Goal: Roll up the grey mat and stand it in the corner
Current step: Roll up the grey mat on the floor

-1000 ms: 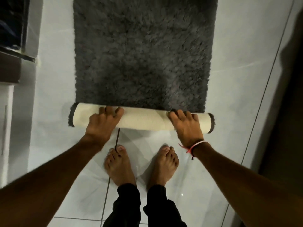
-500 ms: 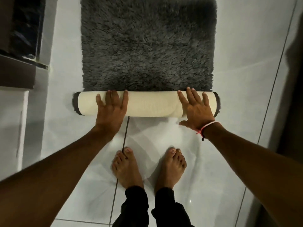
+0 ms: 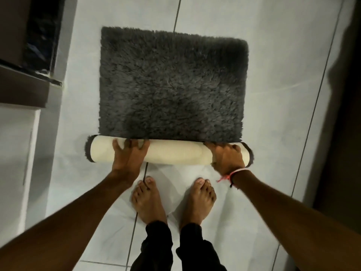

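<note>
Grey mat partly rolled on tile floor. Left hand and right hand each clasp the roll.

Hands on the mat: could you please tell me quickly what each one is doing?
Left hand: curled over the rolled mat, gripping it.
Right hand: wrapped around the roll's right end.

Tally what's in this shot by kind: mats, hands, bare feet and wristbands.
Grey mat, partly rolled: 1
Hands: 2, left hand and right hand, both on the roll
Bare feet: 2, and
Wristband: 1
Total: 6
</note>
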`<state>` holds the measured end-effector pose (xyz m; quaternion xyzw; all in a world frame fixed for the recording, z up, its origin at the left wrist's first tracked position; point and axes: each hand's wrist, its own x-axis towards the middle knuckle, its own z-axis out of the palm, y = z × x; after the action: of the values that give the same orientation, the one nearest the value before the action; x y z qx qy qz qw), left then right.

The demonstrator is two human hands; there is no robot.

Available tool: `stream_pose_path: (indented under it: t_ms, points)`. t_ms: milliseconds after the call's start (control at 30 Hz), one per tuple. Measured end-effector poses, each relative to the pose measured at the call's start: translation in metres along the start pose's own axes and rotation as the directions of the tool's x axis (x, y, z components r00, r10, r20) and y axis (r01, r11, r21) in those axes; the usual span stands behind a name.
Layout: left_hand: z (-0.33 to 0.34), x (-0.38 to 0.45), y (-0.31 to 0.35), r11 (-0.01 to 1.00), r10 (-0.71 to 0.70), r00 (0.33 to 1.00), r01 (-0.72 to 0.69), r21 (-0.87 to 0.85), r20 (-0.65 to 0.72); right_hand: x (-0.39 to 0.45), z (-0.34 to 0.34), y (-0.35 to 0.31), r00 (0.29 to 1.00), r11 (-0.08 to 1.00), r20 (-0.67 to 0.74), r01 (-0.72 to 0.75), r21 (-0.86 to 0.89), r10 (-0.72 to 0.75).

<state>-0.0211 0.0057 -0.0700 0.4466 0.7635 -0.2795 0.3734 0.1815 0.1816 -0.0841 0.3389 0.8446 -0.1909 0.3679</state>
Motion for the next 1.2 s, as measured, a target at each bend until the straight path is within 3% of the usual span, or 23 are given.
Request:
stream_pose_path:
  t_ms: [67, 133, 200, 267, 333, 500, 700, 933, 1000, 1100, 1200]
  points:
    - [-0.010, 0.012, -0.016, 0.996, -0.042, 0.969, 0.022, -0.084, -0.243, 0.012, -0.028, 0.005, 0.997, 0.999, -0.072, -0.020, 0.029, 0.022]
    - [-0.018, 0.024, -0.015, 0.987, -0.059, 0.885, -0.018, -0.161, -0.461, 0.024, -0.055, 0.009, 0.958, 0.994, -0.277, -0.042, 0.098, 0.068]
    - [-0.024, 0.041, -0.014, 0.971, -0.023, 0.848, -0.107, -0.213, -0.530, 0.037, -0.074, 0.009, 0.968, 0.992, -0.249, 0.030, 0.124, 0.002]
    - [-0.036, 0.057, -0.018, 0.978, 0.060, 0.886, -0.144, -0.149, -0.460, 0.049, -0.079, 0.004, 0.993, 0.994, -0.057, 0.107, 0.014, -0.106]
    - [-0.041, 0.071, -0.021, 0.991, 0.090, 0.911, -0.120, -0.051, -0.402, 0.060, -0.076, -0.002, 0.996, 0.994, -0.009, 0.086, -0.075, -0.087]
    - [-0.047, 0.087, -0.022, 0.987, 0.111, 0.878, -0.044, 0.152, -0.465, 0.076, -0.052, -0.030, 0.964, 0.988, -0.261, -0.086, -0.125, 0.050]
    - [-0.025, 0.065, -0.018, 0.991, 0.132, 0.845, -0.118, 0.060, -0.517, 0.043, -0.011, -0.029, 0.931, 0.997, -0.360, -0.071, -0.019, 0.060]
    - [0.007, 0.022, -0.009, 0.976, 0.210, 0.927, -0.217, 0.013, -0.311, -0.010, 0.008, -0.024, 0.996, 0.998, -0.072, -0.048, 0.044, 0.051]
    - [-0.009, 0.033, -0.017, 0.971, 0.221, 0.914, -0.238, -0.006, -0.340, 0.001, -0.012, -0.013, 0.990, 0.997, -0.133, -0.034, 0.072, 0.044]
    - [-0.035, 0.047, -0.022, 0.971, 0.120, 0.857, -0.207, -0.121, -0.500, 0.021, -0.042, -0.009, 0.927, 0.995, -0.376, 0.047, 0.090, -0.009]
    - [-0.061, 0.066, -0.019, 0.982, 0.143, 0.872, -0.183, -0.039, -0.467, 0.049, -0.063, -0.015, 0.953, 0.993, -0.279, 0.116, -0.039, -0.122]
